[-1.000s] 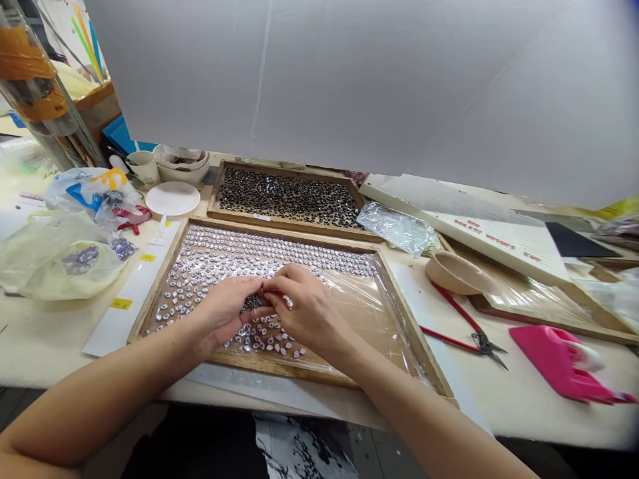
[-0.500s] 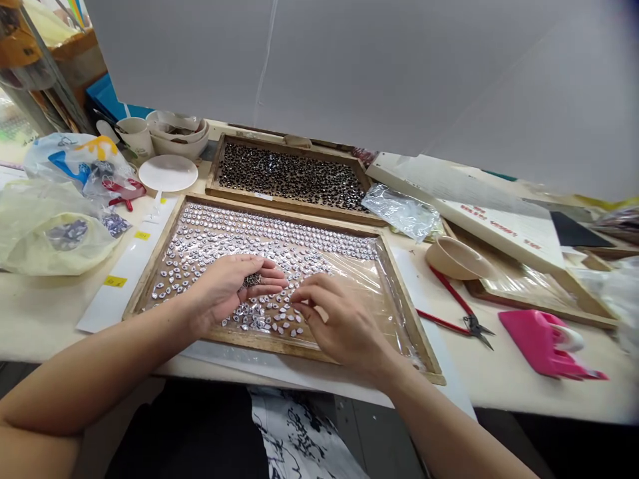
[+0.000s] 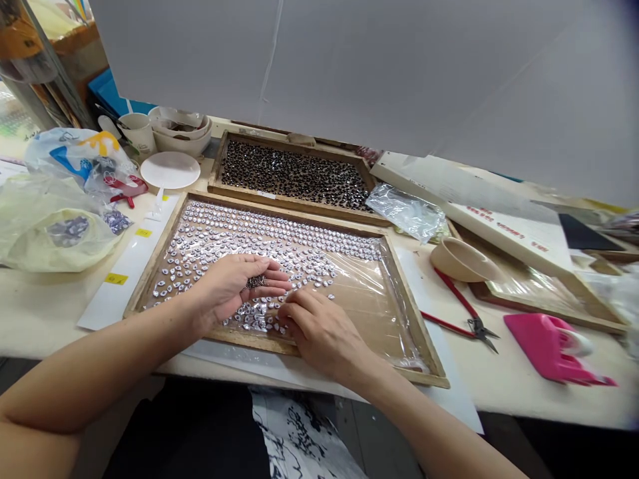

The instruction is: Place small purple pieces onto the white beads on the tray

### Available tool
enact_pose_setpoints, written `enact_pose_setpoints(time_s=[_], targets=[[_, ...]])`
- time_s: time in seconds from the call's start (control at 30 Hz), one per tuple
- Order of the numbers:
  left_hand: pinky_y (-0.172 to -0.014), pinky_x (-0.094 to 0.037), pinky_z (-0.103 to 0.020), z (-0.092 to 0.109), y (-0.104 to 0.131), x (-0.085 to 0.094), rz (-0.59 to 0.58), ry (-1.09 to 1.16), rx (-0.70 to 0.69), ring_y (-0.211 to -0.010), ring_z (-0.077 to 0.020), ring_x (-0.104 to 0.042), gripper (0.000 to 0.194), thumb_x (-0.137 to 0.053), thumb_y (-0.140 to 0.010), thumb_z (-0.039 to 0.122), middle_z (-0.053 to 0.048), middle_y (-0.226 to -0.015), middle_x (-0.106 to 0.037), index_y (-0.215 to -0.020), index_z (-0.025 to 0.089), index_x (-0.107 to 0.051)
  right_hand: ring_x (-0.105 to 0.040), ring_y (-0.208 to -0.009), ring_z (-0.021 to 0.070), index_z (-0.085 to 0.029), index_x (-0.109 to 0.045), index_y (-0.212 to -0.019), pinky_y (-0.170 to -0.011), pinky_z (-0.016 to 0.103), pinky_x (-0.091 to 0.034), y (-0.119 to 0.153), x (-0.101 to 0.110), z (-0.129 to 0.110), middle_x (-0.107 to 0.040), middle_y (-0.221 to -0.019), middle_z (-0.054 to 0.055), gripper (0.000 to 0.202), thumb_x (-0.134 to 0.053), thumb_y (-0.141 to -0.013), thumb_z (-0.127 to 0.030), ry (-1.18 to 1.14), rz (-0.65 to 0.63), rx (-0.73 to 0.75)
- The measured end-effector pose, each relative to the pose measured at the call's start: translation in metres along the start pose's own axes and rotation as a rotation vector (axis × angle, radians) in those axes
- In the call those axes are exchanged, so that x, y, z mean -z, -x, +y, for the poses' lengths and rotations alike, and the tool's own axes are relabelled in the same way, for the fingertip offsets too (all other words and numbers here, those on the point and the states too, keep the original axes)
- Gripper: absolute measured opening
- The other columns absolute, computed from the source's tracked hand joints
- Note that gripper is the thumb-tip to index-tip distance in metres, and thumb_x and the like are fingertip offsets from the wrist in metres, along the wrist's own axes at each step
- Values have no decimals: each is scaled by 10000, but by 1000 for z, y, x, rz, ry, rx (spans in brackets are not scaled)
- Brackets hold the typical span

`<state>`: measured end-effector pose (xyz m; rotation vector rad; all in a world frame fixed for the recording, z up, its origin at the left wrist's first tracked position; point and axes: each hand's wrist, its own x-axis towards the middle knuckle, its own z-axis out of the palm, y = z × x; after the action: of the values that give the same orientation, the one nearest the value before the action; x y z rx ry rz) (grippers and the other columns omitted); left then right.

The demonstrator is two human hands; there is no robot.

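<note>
Framing open film [image 3: 369,286] along its right edge, a wooden tray [image 3: 419,313] is dotted with white pieces [image 3: 269,227]; metallic bits [image 3: 256,282] are cradled in the left hand [image 3: 232,286], fingers outstretched; the right hand [image 3: 317,326] is pinched, contents hidden.

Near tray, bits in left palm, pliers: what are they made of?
Near tray: frame looks like matte wood, going by its brown, uneven tone; creases and glare suggest a clear, glossy plastic film inside.
Bits in left hand: probably metal, dark with glints; too small to be sure.
Pliers: grey metal head; smooth red handles, perhaps plastic-coated.
</note>
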<state>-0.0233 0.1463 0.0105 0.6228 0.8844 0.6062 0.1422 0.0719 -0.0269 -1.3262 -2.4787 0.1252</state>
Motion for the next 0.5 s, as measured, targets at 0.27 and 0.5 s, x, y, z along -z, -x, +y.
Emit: enact_pose_setpoints(time_s=[0.27, 0.5], targets=[[-692, -554, -256, -1, -1, 0, 9, 10, -9, -696, -158, -671, 176, -494, -862, 106, -128, -758, -680, -746, 72, -622, -461, -685, 176, -147, -593, -785, -604, 303, -355, -1, -1, -1, -562, -770, 74, 208, -428, -907, -182, 25, -13, -3], [-702, -556, -274, -3, -3, 3, -1, 10, -9, -694, -164, -672, 180, -496, -863, 120, -131, -742, -679, -749, 72, -627, -477, -704, 182, -148, -595, -782, -610, 310, -393, -1, -3, -2, -571, -776, 81, 230, -408, -908, -192, 9, -12, 6]])
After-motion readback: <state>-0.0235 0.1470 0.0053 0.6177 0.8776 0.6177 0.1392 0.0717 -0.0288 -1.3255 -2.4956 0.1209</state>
